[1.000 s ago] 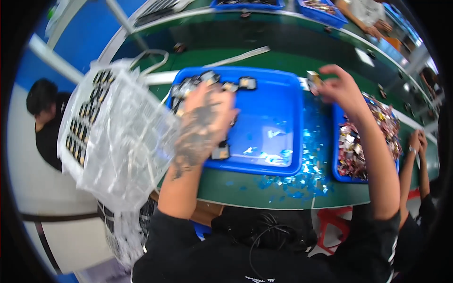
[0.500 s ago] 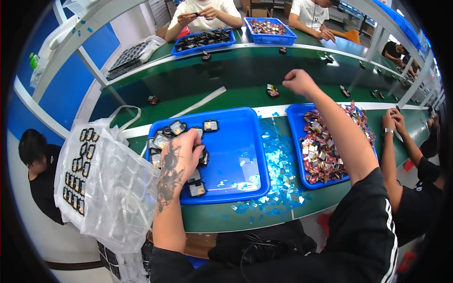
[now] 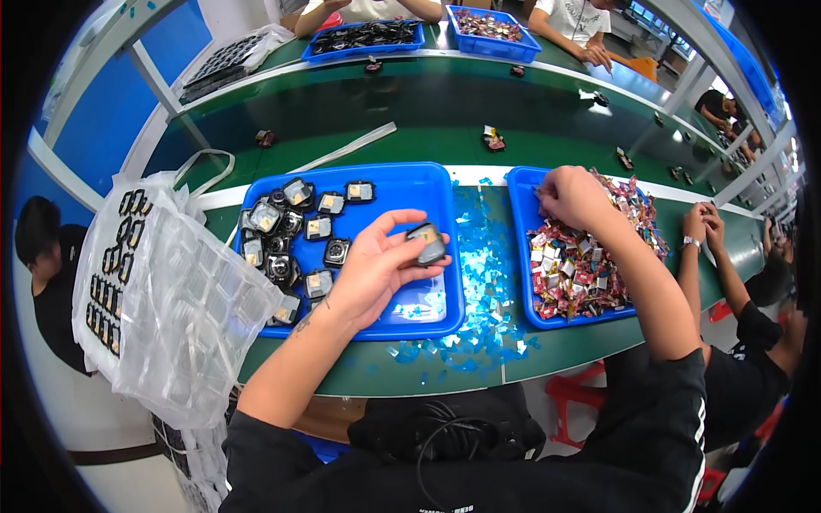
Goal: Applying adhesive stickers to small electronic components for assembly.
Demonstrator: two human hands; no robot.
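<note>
My left hand (image 3: 372, 269) is raised over the blue tray (image 3: 455, 256) at left. Between its thumb and fingers is a small black housing, shaped like a watch case (image 3: 430, 244). Similar watch cases (image 3: 318, 227), some with pale inner faces, crowd that tray's left half. My right hand (image 3: 571, 198) is at the far left part of a second blue tray (image 3: 525, 291). Its fingers are curled together, and what they hold, if anything, is hidden. Small red, silver and yellow electronic parts (image 3: 581, 274) are heaped in this tray.
Blue film scraps (image 3: 492, 282) litter the green table between the trays. A plastic-wrapped stack of trays (image 3: 171, 299) leans at left. Beyond the white rail, a green conveyor (image 3: 410, 115) carries spaced-out parts. Co-workers sit opposite and at right; a person is at far left.
My left hand has turned palm up and come right, lifting a watch case from the tray. My right hand has come back from over the conveyor to the parts tray. The view has shifted.
</note>
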